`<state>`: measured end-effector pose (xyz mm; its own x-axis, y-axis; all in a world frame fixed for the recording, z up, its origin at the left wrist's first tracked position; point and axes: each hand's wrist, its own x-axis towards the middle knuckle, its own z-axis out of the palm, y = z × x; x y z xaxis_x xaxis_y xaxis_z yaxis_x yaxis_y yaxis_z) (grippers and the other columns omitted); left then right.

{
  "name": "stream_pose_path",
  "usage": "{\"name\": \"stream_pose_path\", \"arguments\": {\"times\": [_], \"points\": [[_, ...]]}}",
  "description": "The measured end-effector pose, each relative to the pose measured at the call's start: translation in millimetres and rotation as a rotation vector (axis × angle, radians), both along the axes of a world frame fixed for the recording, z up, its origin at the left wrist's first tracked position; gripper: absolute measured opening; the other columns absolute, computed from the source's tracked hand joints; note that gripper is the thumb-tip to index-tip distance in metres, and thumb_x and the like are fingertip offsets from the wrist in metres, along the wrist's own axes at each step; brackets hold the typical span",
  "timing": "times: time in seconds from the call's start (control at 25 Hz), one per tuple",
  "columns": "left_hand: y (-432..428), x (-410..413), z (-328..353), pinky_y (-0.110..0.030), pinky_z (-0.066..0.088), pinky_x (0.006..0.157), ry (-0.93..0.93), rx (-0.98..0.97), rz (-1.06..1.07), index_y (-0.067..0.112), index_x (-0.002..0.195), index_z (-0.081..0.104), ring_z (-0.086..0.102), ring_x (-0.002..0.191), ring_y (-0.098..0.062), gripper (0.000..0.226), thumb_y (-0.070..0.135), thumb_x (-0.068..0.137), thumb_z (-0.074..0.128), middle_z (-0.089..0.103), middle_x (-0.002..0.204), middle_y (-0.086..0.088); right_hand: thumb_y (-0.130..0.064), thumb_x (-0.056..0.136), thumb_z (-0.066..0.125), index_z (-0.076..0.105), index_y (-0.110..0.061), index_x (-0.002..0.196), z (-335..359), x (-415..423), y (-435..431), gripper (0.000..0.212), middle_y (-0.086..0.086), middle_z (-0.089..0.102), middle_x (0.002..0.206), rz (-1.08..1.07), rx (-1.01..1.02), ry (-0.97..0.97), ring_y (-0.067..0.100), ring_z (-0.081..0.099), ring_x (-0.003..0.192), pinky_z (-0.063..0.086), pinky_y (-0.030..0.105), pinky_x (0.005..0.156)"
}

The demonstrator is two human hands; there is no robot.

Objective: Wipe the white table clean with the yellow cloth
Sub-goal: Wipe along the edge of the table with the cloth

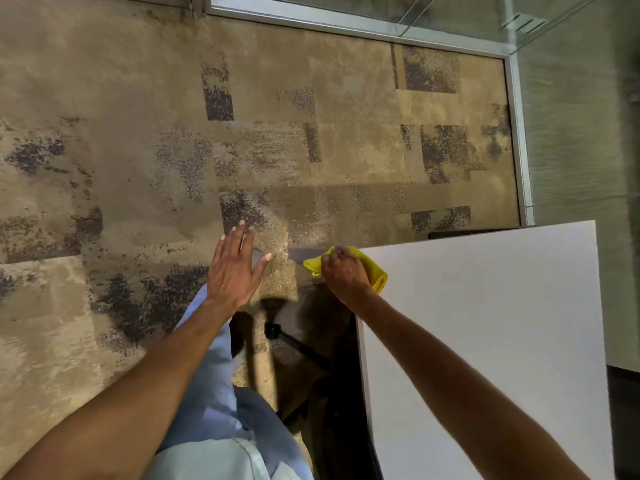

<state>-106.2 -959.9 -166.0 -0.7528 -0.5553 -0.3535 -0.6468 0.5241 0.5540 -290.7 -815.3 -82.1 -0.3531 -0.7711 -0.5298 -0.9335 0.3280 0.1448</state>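
The white table [502,323] fills the lower right of the head view, its far left corner near the middle. My right hand [343,273] is shut on the folded yellow cloth [375,271] and presses it at that corner, with part of the cloth hanging over the table's left edge. My left hand [235,268] hovers over the carpet to the left of the table, palm down, fingers spread, holding nothing.
Patterned tan and dark carpet [173,150] covers the floor. A black chair base [294,344] stands under the table's left edge beside my leg in light blue trousers [214,393]. A metal-framed glass wall [516,133] runs along the back and right.
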Motion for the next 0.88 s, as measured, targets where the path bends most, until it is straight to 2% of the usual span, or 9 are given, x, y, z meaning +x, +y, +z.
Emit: {"name": "stream_pose_path", "arguments": {"times": [0.16,0.36,0.56,0.72,0.88], "points": [[5.4,-1.9,4.0,-0.046,0.013,0.129,0.005,-0.018,-0.010,0.006,0.159,0.028,0.023,0.156,-0.032,0.081,0.063,0.104,0.015,0.021,0.170,-0.018,-0.002,0.076,0.028,0.066,-0.001,0.078,-13.7,-11.6,22.0,0.038,0.020,0.070,0.072,0.191,-0.074,0.035,0.030,0.068,0.070,0.053,0.037,0.094],[9.0,-7.1,8.6,-0.045,0.011,0.129,0.024,-0.027,-0.020,0.006,0.160,0.028,0.021,0.157,-0.030,0.079,0.062,0.104,0.019,0.021,0.170,-0.017,-0.001,0.069,0.045,0.065,-0.004,0.076,-16.3,-12.4,29.2,0.021,0.015,0.068,0.067,0.264,-0.106,0.085,0.027,0.065,0.064,0.052,0.034,0.093],[19.7,-14.6,14.0,-0.046,0.010,0.130,0.049,-0.015,-0.053,0.005,0.160,0.027,0.018,0.158,-0.030,0.081,0.063,0.103,0.019,0.020,0.170,-0.018,-0.001,0.081,0.035,0.067,-0.003,0.088,-29.3,3.1,70.7,0.034,0.018,0.070,0.078,0.238,-0.138,0.072,0.028,0.067,0.071,0.052,0.036,0.096],[28.0,-23.2,22.2,-0.045,0.007,0.130,0.040,-0.011,-0.090,0.005,0.161,0.025,0.015,0.159,-0.029,0.085,0.064,0.101,0.013,0.017,0.171,-0.017,0.001,0.081,0.035,0.065,-0.001,0.085,-23.1,25.8,102.6,0.030,0.017,0.065,0.069,0.175,-0.167,0.048,0.027,0.062,0.052,0.056,0.033,0.085],[35.2,-30.6,29.0,-0.042,0.004,0.130,0.055,-0.015,-0.116,0.006,0.161,0.023,0.013,0.159,-0.027,0.087,0.067,0.100,0.010,0.014,0.172,-0.016,-0.001,0.078,0.040,0.064,-0.002,0.085,-11.0,48.3,131.0,0.025,0.014,0.064,0.068,0.109,-0.090,-0.032,0.030,0.063,0.059,0.055,0.035,0.085]]}}
